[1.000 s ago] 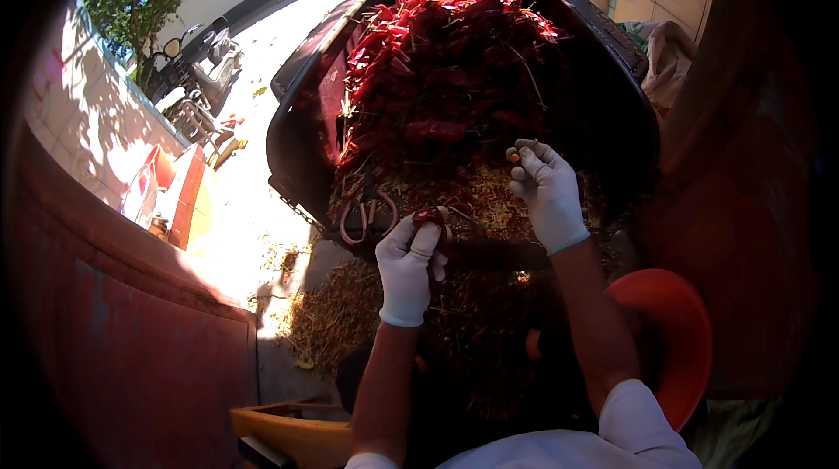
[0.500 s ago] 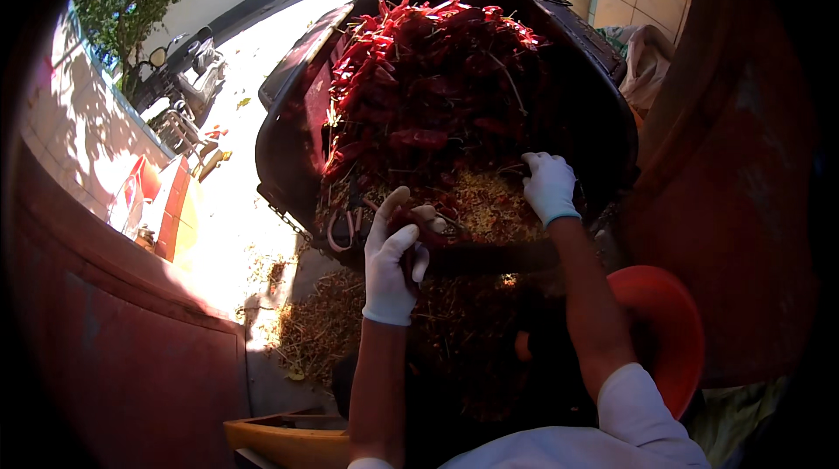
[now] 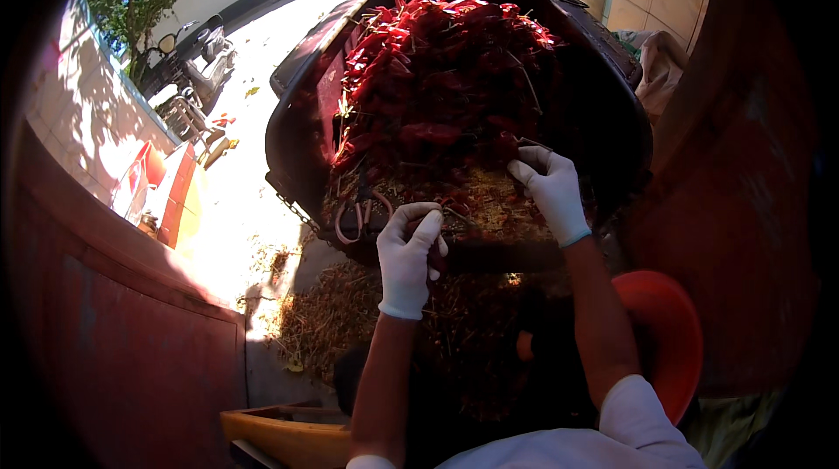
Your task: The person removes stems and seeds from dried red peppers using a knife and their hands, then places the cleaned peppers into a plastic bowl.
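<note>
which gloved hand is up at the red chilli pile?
The right hand: its fingers reach the near edge of the red chillies. The left hand sits lower, over the stems and scissors.

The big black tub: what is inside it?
The tub holds a heap of red chillies, with a layer of stems and seeds nearer the hands. Scissors lie at the near edge. The tub's bottom is covered.
</note>
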`<state>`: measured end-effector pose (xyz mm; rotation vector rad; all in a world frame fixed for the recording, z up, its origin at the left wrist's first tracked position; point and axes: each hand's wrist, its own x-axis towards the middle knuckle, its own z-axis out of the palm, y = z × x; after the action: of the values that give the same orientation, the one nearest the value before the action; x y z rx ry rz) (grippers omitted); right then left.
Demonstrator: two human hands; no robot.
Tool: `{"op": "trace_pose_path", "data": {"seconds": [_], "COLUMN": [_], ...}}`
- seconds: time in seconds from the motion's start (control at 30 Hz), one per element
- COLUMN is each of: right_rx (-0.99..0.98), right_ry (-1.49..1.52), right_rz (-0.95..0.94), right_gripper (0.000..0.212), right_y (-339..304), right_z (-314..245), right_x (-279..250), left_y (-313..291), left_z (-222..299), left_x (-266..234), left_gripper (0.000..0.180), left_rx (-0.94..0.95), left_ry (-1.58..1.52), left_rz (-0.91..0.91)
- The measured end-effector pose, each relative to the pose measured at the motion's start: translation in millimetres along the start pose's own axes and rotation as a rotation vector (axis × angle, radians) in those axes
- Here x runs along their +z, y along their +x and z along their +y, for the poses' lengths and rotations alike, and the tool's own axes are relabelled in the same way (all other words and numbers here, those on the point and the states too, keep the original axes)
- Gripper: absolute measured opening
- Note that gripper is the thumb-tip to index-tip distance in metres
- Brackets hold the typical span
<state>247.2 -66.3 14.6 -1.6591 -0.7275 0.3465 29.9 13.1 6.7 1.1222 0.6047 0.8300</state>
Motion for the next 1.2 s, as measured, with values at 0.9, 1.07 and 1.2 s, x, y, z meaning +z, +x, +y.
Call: {"op": "trace_pose_path", "data": {"seconds": [0.9, 1.07, 1.2], "right_rx": [-0.663, -0.747, -0.855], "right_ry": [-0.137, -0.220, -0.308], "right_rz": [-0.355, -0.251, -0.134], "right_gripper": [0.033, 0.028, 0.021], "right_y": [-58, -59, -66], "right_z": [-20, -11, -11], "right_x": [47, 53, 61], "left_y": [3, 3, 0], "left_z": [-12, -12, -11], "left_x": [-12, -12, -11], "left_gripper": [0.023, 0.023, 0.022], "left_rx": [0.601, 0.562, 0.538], "left_ry": [1.163, 1.136, 1.146], "left_rz": [0.097, 0.045, 0.041]}}
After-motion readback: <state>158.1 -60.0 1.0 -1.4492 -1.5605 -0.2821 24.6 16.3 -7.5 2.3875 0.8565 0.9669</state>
